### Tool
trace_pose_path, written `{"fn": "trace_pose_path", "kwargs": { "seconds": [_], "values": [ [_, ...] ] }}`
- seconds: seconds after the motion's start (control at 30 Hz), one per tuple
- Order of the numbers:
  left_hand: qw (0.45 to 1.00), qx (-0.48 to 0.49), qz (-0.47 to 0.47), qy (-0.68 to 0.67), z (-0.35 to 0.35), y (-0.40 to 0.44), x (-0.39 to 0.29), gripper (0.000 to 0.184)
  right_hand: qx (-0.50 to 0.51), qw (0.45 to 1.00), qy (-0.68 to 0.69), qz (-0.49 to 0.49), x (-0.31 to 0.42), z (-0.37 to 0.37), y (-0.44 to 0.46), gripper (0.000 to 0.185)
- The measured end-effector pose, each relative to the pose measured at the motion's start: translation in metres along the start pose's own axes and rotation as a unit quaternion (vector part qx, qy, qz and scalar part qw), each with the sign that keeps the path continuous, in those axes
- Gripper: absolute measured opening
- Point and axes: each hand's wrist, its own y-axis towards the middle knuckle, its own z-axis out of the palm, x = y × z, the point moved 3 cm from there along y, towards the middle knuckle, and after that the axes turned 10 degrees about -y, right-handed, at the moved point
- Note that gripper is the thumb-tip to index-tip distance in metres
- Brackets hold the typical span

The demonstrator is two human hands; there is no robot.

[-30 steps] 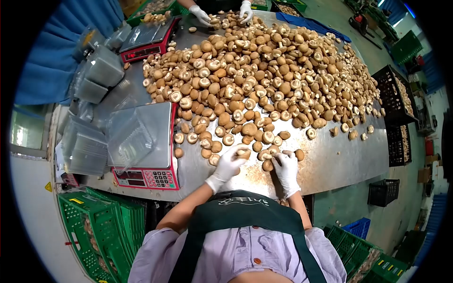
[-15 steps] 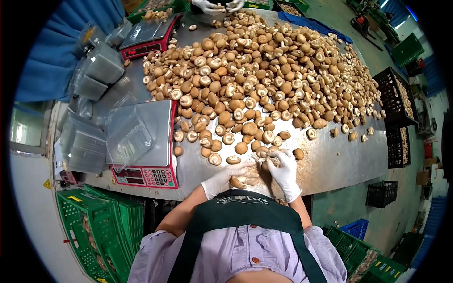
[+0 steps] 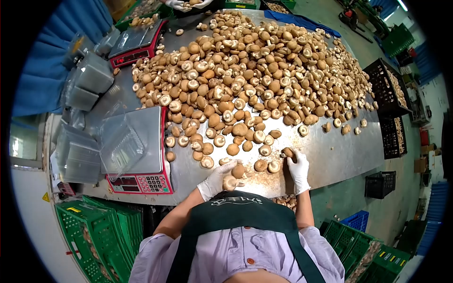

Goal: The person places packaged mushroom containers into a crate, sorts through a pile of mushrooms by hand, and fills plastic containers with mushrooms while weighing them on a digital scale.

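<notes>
My left hand (image 3: pixel 216 180), in a white glove, is closed around two mushrooms near the table's front edge. One is a brown-capped mushroom (image 3: pixel 238 170); below it a paler mushroom (image 3: pixel 230 183) shows. To the right, my gloved right hand (image 3: pixel 299 172) pinches a small mushroom (image 3: pixel 287 152) between thumb and fingers, just over the metal table (image 3: pixel 330 162). Between my hands lie a brown mushroom (image 3: pixel 260 165) and another with its pale underside up (image 3: pixel 273 166). Beyond them spreads a large heap of mushrooms (image 3: pixel 264 70).
A red-framed scale (image 3: pixel 166 172) at left bears a transparent plastic tray (image 3: pixel 123 144). Stacked plastic trays (image 3: pixel 78 155) stand beside it. A second scale (image 3: pixel 141 40) is farther back. Another person's gloved hands (image 3: pixel 188 4) hold mushrooms at the far edge. Green crates (image 3: pixel 89 226) stand below left.
My right hand has moved right, away from my left, with a mushroom in its fingers. Two mushrooms now show in my left hand. The other person's hands now cup mushrooms. The view has shifted slightly.
</notes>
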Motion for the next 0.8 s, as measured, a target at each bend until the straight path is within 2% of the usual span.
{"fn": "trace_pose_path", "kwargs": {
  "seconds": [0.03,0.1,0.13,0.17,0.23,0.27,0.3,0.37,0.4,0.43,0.5,0.53,0.6,0.63,0.7,0.73,0.77,0.8],
  "values": [
    [1.000,-0.001,0.001,-0.001,-0.005,0.002,0.001,0.037,0.001,1.000,0.001,-0.001,0.006,-0.003,-0.003,0.036],
    [0.995,0.075,-0.060,0.028,-0.014,0.010,0.006,0.048,0.128,0.965,0.210,0.089,0.031,-0.012,-0.006,0.035],
    [0.993,0.051,-0.073,0.081,-0.013,0.010,0.008,0.057,0.202,0.949,0.226,0.091,0.050,-0.020,-0.008,0.039],
    [0.993,0.050,-0.073,0.081,-0.006,0.010,0.010,0.057,0.238,0.934,0.265,-0.001,0.073,-0.029,-0.008,0.042],
    [0.994,0.027,-0.087,0.062,0.006,0.007,0.011,0.064,0.280,0.922,0.245,-0.101,0.105,-0.038,-0.009,0.045],
    [0.990,0.071,-0.111,0.043,-0.009,0.014,0.012,0.065,0.273,0.934,0.204,-0.108,0.107,-0.033,-0.006,0.047],
    [0.990,0.069,-0.111,0.043,-0.007,0.012,0.012,0.065,0.268,0.939,0.210,-0.054,0.106,-0.021,-0.002,0.043],
    [0.992,0.024,-0.095,0.080,-0.004,0.009,0.008,0.059,0.140,0.984,0.063,-0.092,0.103,-0.001,0.015,0.039],
    [0.995,0.014,-0.092,0.020,-0.014,0.012,0.012,0.050,0.068,0.987,0.076,-0.124,0.106,0.004,0.024,0.038],
    [0.996,0.013,-0.090,0.020,-0.022,0.014,0.014,0.050,0.012,0.987,0.060,-0.151,0.108,0.012,0.034,0.041],
    [0.990,-0.018,-0.098,-0.105,-0.024,0.014,0.013,0.047,-0.010,0.977,-0.071,-0.199,0.110,0.030,0.042,0.044],
    [0.994,-0.001,-0.066,-0.085,-0.024,0.014,0.010,0.050,-0.009,0.977,-0.068,-0.200,0.109,0.035,0.041,0.044],
    [0.992,0.022,-0.064,-0.104,-0.019,0.012,0.004,0.052,0.076,0.986,-0.061,-0.137,0.106,0.042,0.046,0.048],
    [0.989,0.045,-0.066,-0.124,-0.015,0.009,0.004,0.053,0.086,0.990,-0.010,-0.109,0.105,0.041,0.044,0.048],
    [0.991,0.053,-0.061,-0.109,-0.004,0.005,0.000,0.058,0.191,0.975,0.111,-0.029,0.122,0.009,0.037,0.047],
    [0.985,0.105,-0.065,-0.124,-0.002,0.004,0.000,0.062,0.268,0.947,0.175,0.015,0.117,0.009,0.029,0.048],
    [0.975,0.157,-0.070,-0.138,0.001,0.003,0.001,0.066,0.313,0.924,0.218,-0.021,0.122,-0.001,0.022,0.049],
    [0.989,0.094,-0.060,-0.093,0.001,0.001,0.001,0.073,0.343,0.913,0.209,-0.076,0.125,-0.009,0.015,0.048]
  ]
}}
